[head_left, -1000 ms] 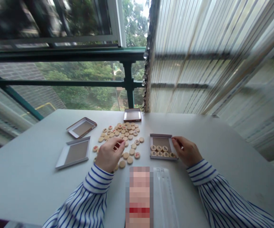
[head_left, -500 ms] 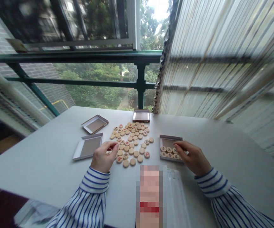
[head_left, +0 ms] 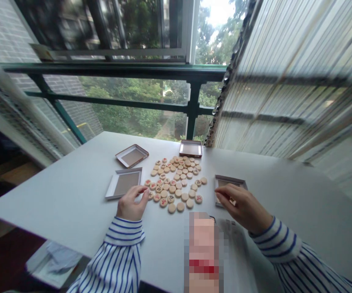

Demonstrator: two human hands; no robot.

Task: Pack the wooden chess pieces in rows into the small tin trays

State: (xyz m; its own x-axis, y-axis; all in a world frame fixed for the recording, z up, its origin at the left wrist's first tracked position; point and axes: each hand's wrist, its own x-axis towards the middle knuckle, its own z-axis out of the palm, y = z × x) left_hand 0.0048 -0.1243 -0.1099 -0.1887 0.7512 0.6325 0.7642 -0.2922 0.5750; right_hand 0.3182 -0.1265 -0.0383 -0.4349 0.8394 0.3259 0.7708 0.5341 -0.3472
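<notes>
Many round wooden Chinese chess pieces (head_left: 172, 189), some marked in red or black and others blank side up, lie spread over the white table. My left hand (head_left: 132, 203) rests at the left edge of this spread, thumb and forefinger loosely curled close together; I see no piece between them. Above the near part of the right-hand grey box (head_left: 230, 178) hovers my right hand (head_left: 244, 207), its bent fingers and thumb slightly apart around nothing visible. It hides most of the pieces in that box, and a few show beneath the fingers.
Another shallow grey box (head_left: 123, 184) sits left of the pieces, with a brown-edged lid (head_left: 132, 156) behind it. A similar lid (head_left: 191, 149) stands at the table's far edge. Clear plastic (head_left: 235, 248) lies near me. Beyond the table are a green railing (head_left: 117, 71) and string curtain (head_left: 285, 81).
The whole view has shifted slightly. My right hand has moved left across the box and covers its pieces. My left hand has drawn a little left, uncovering some red-marked pieces.
</notes>
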